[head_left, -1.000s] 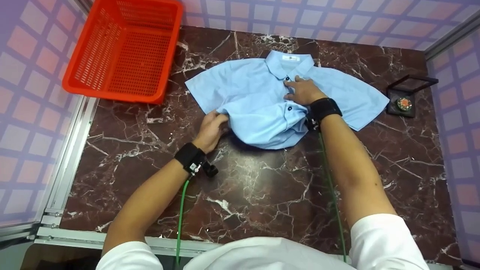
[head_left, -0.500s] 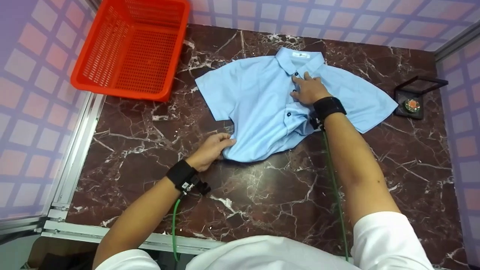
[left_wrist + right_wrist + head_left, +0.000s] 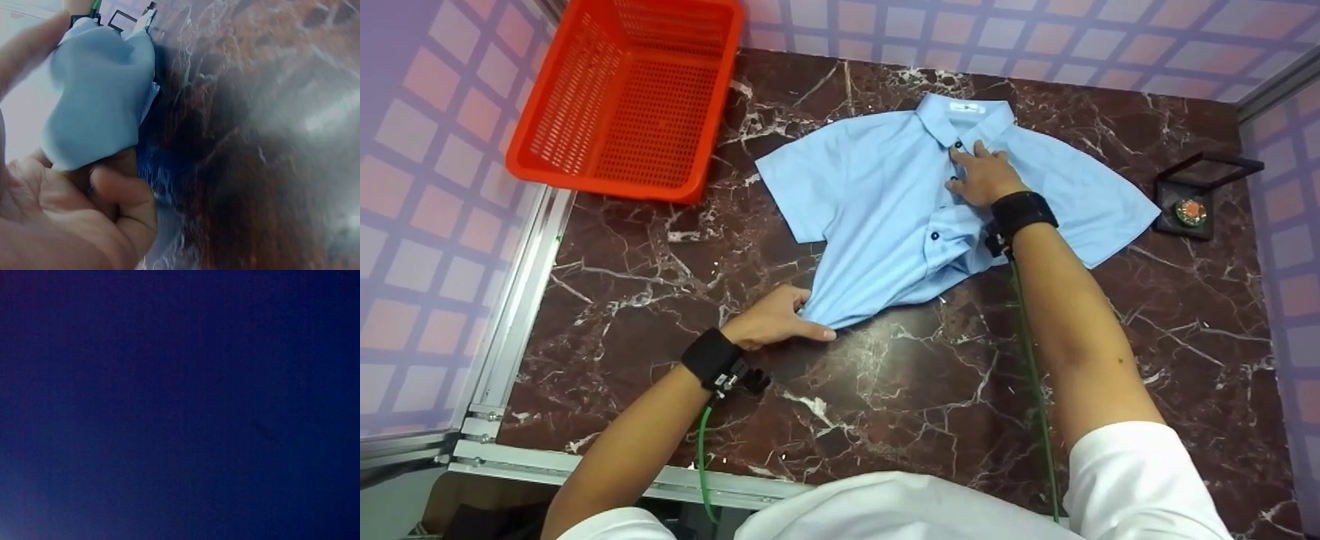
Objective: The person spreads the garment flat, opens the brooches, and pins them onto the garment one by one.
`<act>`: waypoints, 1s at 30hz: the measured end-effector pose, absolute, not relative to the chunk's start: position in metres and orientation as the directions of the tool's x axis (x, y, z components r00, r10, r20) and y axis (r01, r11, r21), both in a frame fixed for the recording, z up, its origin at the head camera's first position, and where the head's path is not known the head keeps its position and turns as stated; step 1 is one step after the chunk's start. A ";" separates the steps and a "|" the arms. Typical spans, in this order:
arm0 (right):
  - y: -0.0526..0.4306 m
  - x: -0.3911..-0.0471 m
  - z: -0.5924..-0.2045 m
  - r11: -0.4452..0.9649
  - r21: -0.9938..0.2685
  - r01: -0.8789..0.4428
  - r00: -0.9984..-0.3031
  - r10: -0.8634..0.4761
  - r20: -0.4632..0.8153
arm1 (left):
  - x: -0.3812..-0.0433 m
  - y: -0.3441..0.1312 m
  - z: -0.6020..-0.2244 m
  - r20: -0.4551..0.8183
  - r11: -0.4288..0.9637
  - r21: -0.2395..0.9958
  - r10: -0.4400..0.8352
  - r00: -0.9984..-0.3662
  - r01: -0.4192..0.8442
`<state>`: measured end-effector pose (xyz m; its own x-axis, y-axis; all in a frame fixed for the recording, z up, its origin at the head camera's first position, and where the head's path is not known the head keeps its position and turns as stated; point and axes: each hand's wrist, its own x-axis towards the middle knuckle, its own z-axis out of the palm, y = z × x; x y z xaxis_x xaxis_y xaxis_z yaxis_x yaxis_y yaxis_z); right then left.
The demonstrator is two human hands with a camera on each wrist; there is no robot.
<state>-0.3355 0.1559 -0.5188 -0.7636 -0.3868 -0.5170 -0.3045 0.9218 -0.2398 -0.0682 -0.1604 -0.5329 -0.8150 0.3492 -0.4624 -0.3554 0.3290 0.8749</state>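
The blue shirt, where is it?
In the head view, the light-blue short-sleeved shirt lies on the marbled tabletop, right of the red basket, with the right hand on its front.

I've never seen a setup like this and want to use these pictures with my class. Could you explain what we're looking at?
There is no machine arm here, just a person's two bare hands. The wide picture comes from a camera on the head, looking down. Another comes from the left wrist, close to that hand's work. The right wrist picture is just dark blue; nothing can be made out.

On the table lies a blue shirt. The left hand holds its lower edge, while the right hand rests on the front, by the buttons. A red basket stands at the far left, and a small black stand at the right.
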 end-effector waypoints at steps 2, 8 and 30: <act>0.157 -0.337 -0.519 0.921 -0.241 -0.305 -0.763 -0.388 -0.518 | -0.066 -0.162 -0.534 -0.428 0.315 0.891 0.350 -0.833 -0.326; 0.158 -0.341 -0.517 0.924 -0.239 -0.297 -0.754 -0.381 -0.536 | -0.060 -0.167 -0.532 -0.307 0.279 0.936 0.353 -0.884 -0.214; 0.168 -0.350 -0.520 0.925 -0.248 -0.287 -0.761 -0.378 -0.527 | -0.042 -0.188 -0.543 -0.343 0.085 0.936 0.422 -0.839 -0.341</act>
